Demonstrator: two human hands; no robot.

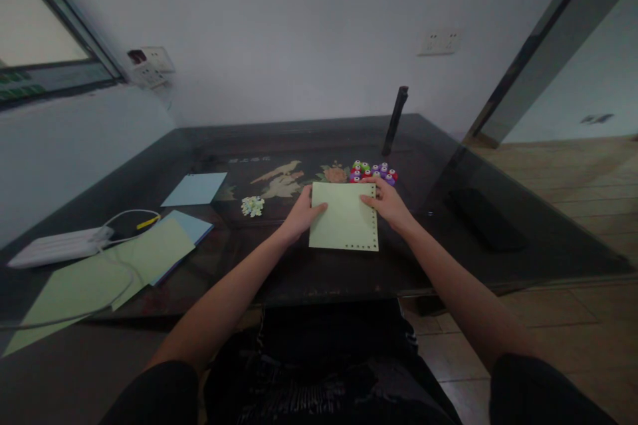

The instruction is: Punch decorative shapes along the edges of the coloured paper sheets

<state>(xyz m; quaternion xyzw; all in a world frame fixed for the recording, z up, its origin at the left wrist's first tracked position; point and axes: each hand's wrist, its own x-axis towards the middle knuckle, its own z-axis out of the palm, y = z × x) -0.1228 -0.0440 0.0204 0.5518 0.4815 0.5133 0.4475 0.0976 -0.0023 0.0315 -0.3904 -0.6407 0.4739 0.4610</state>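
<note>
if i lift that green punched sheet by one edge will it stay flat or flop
The green sheet looks like a thin single sheet of paper, so it would probably droop. It is likely very light and may slide on the glossy table. The punched holes along its right and bottom edges could tear if tugged.

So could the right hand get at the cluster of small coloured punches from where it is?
Probably yes: the right hand rests on the green sheet right beside the punches, with nothing between them.

Place: a home room, likely a living area.
Signs: dark glass-topped table [498, 166] with painted bird inlay [282, 176], wall sockets [438, 42], wood-look floor [573, 166], window [40, 40].
</note>
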